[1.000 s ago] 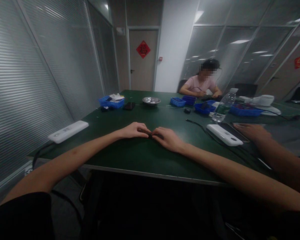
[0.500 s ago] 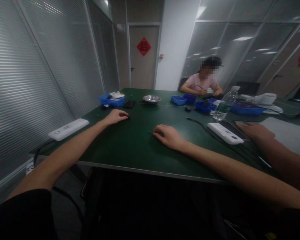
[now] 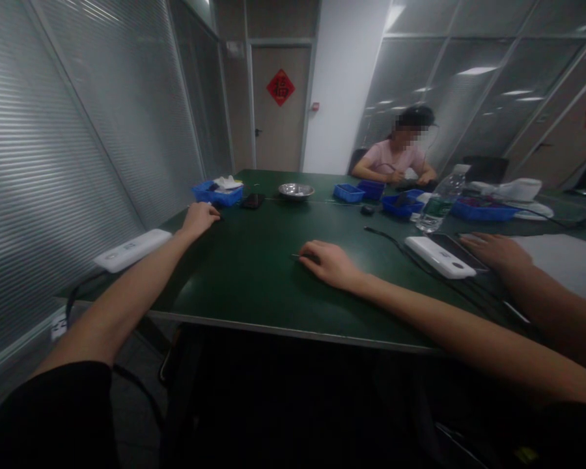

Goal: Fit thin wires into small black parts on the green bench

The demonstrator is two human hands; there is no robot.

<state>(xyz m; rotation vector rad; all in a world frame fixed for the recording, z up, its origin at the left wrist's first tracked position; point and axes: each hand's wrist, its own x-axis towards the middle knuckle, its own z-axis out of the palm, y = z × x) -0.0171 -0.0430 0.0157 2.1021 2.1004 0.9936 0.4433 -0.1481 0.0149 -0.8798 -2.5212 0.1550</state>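
Far left, a white box (image 3: pixel 134 251) lies on the green table (image 3: pixel 254 280) with a dark cable beside it. Left hand (image 3: pixel 200 219) is out past it, near the front of a blue tray (image 3: pixel 218 195) with white tissue (image 3: pixel 228 183) on top. Its fingers are bent close together by a small dark bit (image 3: pixel 219 217); can't tell if they grip it or only touch it (too small, dim). The step in hand looks like handling that bit at the tray side, one-handed. Shifting it would call for a fine fingertip pinch and a clear lift past the tray rim.

Next, a phone (image 3: pixel 253 201) lies flat just right of the tray, then a metal bowl (image 3: pixel 296 191) farther back. Right hand (image 3: pixel 329 264) rests low on the table, fingers closed round a dark tool (image 3: pixel 313 257), thin tip (image 3: pixel 295 256) poking out leftward, well apart from left hand. Using it on the bit would seem to need the two brought near each other, tip kept off the fingers.

Farther right: small trays, a bottle (image 3: pixel 438 203) standing upright, a second white box (image 3: pixel 438 257), and another person's hand (image 3: pixel 501 253) (not this worker's) beside a dark slab (image 3: pixel 455 251). A co-worker (image 3: pixel 395 159) sits across the table.
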